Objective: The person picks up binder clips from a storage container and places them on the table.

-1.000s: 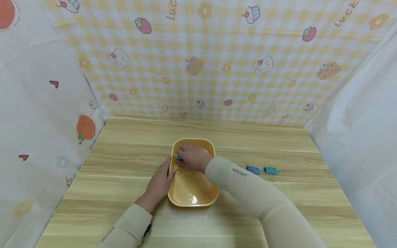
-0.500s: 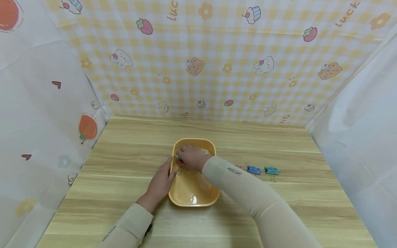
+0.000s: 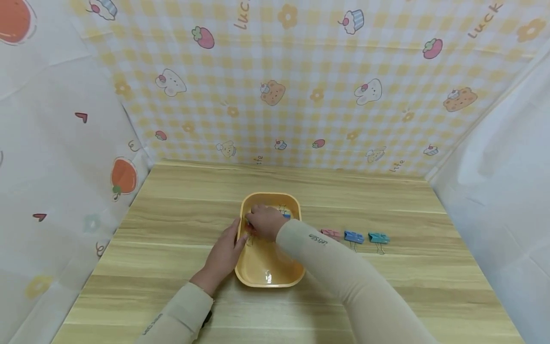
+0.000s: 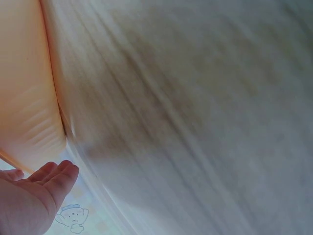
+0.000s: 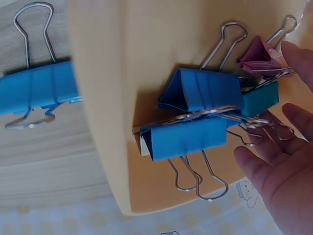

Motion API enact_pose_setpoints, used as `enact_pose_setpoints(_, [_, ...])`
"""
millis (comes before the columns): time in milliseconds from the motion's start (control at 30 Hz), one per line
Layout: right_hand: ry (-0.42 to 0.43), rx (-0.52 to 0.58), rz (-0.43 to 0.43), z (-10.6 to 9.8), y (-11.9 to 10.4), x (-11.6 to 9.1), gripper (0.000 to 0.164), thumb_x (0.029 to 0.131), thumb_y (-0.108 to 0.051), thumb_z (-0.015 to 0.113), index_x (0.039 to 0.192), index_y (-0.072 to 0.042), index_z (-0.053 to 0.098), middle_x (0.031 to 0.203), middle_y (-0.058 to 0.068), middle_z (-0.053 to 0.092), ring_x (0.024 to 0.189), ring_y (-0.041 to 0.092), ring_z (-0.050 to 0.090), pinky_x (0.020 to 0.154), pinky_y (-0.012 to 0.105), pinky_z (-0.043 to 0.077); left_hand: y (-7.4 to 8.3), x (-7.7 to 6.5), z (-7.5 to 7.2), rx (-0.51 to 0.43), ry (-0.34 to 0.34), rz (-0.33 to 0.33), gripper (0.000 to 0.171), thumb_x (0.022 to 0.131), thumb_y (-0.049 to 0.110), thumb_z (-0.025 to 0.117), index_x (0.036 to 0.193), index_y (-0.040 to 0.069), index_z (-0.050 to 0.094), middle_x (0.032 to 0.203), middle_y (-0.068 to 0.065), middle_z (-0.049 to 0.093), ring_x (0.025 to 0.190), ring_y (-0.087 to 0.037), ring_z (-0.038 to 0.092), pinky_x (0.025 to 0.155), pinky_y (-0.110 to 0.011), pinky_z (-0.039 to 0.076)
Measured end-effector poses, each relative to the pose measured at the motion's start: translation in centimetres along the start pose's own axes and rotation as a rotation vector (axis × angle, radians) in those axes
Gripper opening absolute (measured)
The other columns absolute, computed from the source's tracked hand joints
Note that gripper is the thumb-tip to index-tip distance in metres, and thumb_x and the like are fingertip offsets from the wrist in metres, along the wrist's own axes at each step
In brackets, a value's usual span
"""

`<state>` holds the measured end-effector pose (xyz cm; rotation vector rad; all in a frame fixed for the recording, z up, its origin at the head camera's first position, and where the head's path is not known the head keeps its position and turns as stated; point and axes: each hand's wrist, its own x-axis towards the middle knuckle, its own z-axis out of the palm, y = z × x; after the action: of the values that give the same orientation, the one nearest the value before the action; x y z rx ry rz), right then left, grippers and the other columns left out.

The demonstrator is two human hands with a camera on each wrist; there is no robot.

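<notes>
A yellow plastic tray [image 3: 269, 267] holds several binder clips towards its far end. My left hand [image 3: 222, 253] holds the tray's left side, its thumb over the rim and its fingers along the outer wall. Down inside the tray is my right hand [image 3: 266, 223]. In the right wrist view its fingers are spread around a teal binder clip [image 5: 261, 98], close to the wire handles. A pink binder clip [image 5: 259, 58] lies near the thumb. Two blue clips, one darker [image 5: 210, 90] and one lighter [image 5: 188, 138], lie beside the teal one. Whether the fingertips touch any clip is unclear.
Right of the tray, a pink clip [image 3: 330, 233], a blue clip [image 3: 354, 237] and a teal clip [image 3: 379, 238] lie in a row on the wooden table [image 3: 163, 239]. A checked cloth [image 3: 301, 114] hangs behind the table.
My right hand has shifted slightly towards me within the tray, and its forearm has come left and lower, uncovering the pink clip on the table. My left hand stays at the tray's side.
</notes>
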<state>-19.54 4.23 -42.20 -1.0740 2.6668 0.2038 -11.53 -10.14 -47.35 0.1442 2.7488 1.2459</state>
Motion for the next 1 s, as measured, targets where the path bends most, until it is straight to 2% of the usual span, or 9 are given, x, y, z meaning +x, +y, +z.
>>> enact_pose_setpoints(167, [-0.015, -0.015, 0.021, 0.44, 0.06, 0.20, 0.019, 0.099, -0.033, 0.054, 0.104, -0.016, 0.059, 0.095, -0.001, 0.052, 0.087, 0.014, 0.049, 0.075, 0.029, 0.050, 0.11, -0.12, 0.16, 0.001, 0.020, 0.005, 0.062, 0.103, 0.029, 0.046, 0.152, 0.000, 0.022, 0.148, -0.028, 0.035, 0.136, -0.042, 0.034, 0.111, -0.055, 0.030])
enact_pose_setpoints(300, [-0.030, -0.020, 0.031, 0.39, 0.00, 0.26, 0.013, 0.097, -0.026, 0.058, 0.106, -0.016, 0.059, 0.099, -0.001, 0.054, 0.090, 0.014, 0.051, 0.079, 0.029, 0.050, 0.15, -0.14, 0.30, 0.011, 0.024, 0.006, 0.061, 0.103, 0.028, 0.047, 0.152, -0.001, 0.023, 0.148, -0.028, 0.035, 0.136, -0.042, 0.035, 0.111, -0.055, 0.030])
enact_pose_setpoints(433, [-0.042, -0.031, 0.034, 0.43, -0.11, 0.36, 0.018, 0.094, -0.020, 0.063, 0.111, -0.016, 0.060, 0.103, -0.001, 0.057, 0.095, 0.013, 0.053, 0.084, 0.029, 0.050, 0.13, -0.14, 0.33, 0.014, 0.028, 0.009, 0.061, 0.102, 0.026, 0.048, 0.151, -0.001, 0.023, 0.148, -0.028, 0.036, 0.136, -0.042, 0.035, 0.111, -0.055, 0.030])
enact_pose_setpoints(667, [-0.045, -0.047, 0.035, 0.49, -0.20, 0.55, 0.019, 0.094, -0.024, 0.064, 0.111, -0.017, 0.062, 0.103, -0.002, 0.058, 0.096, 0.013, 0.055, 0.084, 0.029, 0.051, 0.14, -0.12, 0.29, 0.027, 0.033, 0.018, 0.061, 0.102, 0.026, 0.048, 0.151, -0.001, 0.024, 0.147, -0.028, 0.036, 0.136, -0.043, 0.036, 0.110, -0.056, 0.031])
enact_pose_setpoints(1000, [-0.057, 0.003, 0.035, -0.07, -0.06, 0.53, 0.020, 0.093, -0.024, 0.065, 0.110, -0.015, 0.061, 0.101, -0.001, 0.057, 0.094, 0.014, 0.057, 0.084, 0.030, 0.052, 0.23, -0.24, 0.07, 0.023, 0.024, 0.005, 0.061, 0.103, 0.027, 0.046, 0.152, 0.000, 0.023, 0.148, -0.028, 0.035, 0.136, -0.043, 0.035, 0.110, -0.056, 0.031])
